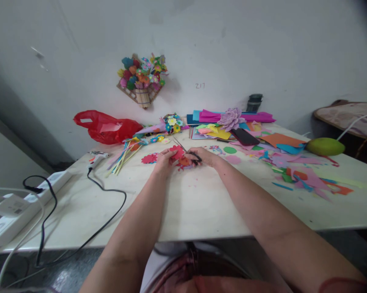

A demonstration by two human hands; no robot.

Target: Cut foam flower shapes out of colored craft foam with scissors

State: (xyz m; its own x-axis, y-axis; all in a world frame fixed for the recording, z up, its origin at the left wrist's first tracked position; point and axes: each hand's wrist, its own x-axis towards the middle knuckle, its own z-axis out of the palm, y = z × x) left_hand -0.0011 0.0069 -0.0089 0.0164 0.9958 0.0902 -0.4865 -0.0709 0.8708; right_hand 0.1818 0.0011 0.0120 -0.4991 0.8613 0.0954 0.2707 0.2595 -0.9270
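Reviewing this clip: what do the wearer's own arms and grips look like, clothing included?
The left grip and right grip are bare human hands with no gloves. The left forearm and right forearm are uncovered, with no cables attached. A dark reddish sleeve edge shows on the right arm at the picture's bottom; no left sleeve is in view.

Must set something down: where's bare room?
Bare white tabletop lies between left forearm and right forearm, near the front edge, and between left forearm and thin black cable. Crowded: right side, multicoloured flat scraps; back, red plastic bag to lilac ruffled flower.
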